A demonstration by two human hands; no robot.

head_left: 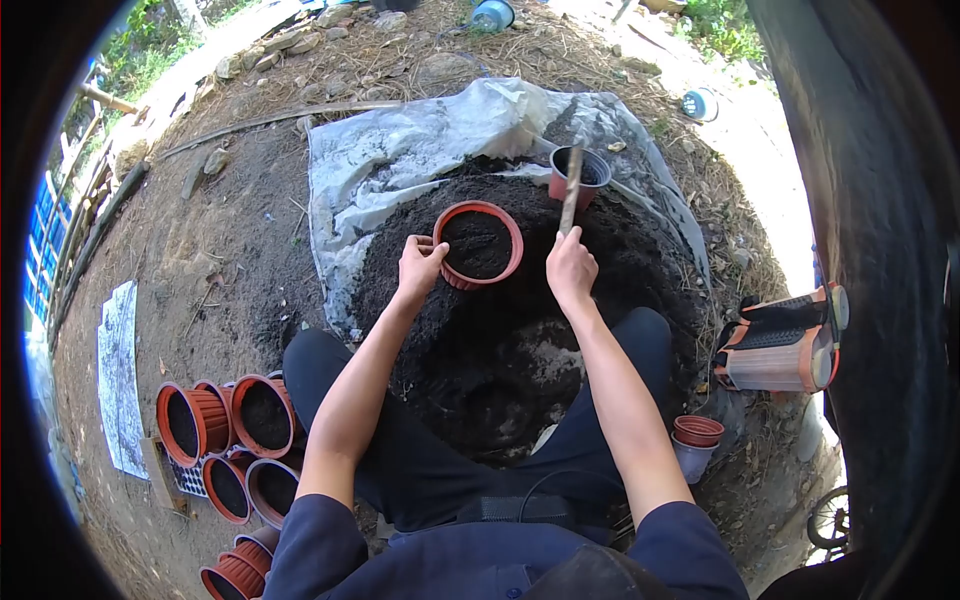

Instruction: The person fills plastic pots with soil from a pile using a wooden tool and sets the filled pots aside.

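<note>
My left hand (423, 266) pinches the left rim of a reddish-brown plastic flower pot (512, 236). Dark soil (478, 246) lies inside it, below the rim. In my right hand (572, 268) is a short wooden stick (571, 190), pointing away from me. Its far end overlaps a smaller brown pot with a black inside (595, 171); whether they touch I cannot tell. Both pots are over a heap of dark soil (405, 240), spread on a whitish plastic sheet (345, 180) between and beyond my legs.
Several soil-filled pots (264, 415) are grouped at lower left, beside a black seedling tray (188, 478). On the right are two nested pots (698, 432) and an orange-and-black radio-like device (775, 352). A dark tarp (865, 200) hangs at far right. Stones (290, 40) line the back.
</note>
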